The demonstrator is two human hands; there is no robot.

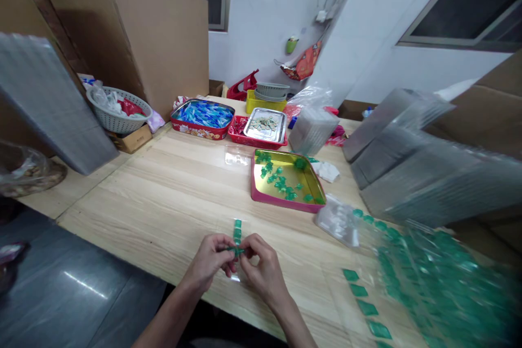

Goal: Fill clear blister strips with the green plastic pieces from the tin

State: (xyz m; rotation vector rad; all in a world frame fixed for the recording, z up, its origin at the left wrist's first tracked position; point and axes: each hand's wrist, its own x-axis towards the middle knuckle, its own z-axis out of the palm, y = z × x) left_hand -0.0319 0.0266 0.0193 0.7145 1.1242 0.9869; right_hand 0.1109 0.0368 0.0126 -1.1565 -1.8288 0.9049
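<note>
Head view: clock directions run from the hands, 12 straight ahead.
Left hand: fingertips pinch one side of a small green piece, low over the table.
Right hand: fingertips meet at its other side; their exact grip is partly hidden.
Clear pack: partly under the hands, green segments lined toward 12; tugging unevenly on the piece could skew it.
Slip risk: so small a piece could pop out if the fingertips squeeze off-centre.
Green packs: overlapping at 3 o'clock; a wide swing of the right hand could slide them apart.
Tray: at 1 o'clock, holding loose green pieces; a knock on its rim could scatter them.
Red tin: farther, at 11, full of blue pieces.
</note>
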